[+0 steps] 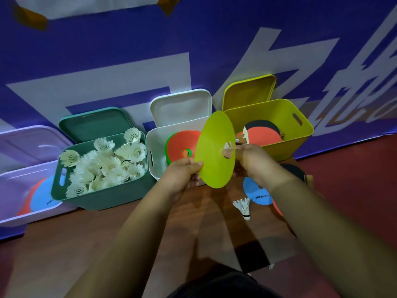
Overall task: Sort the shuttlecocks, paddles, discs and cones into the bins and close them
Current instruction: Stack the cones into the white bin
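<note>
Slip risk loomed: left hand [184, 172] merely pinched the rim of the yellow cone [214, 147], right hand [252, 161] hooked its hole, short of the white bin [156, 145].

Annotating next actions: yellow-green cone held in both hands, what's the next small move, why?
Likely ease the yellow-green cone forward into the open white bin: left hand and right hand hold it before that bin, where an orange cone with a like centre hole lies.

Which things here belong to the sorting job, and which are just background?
Job: yellow-green disc in left hand and right hand; purple bin, green bin, white bin, yellow bin; loose shuttlecock; blue disc.
Not job: banner, floor.
</note>
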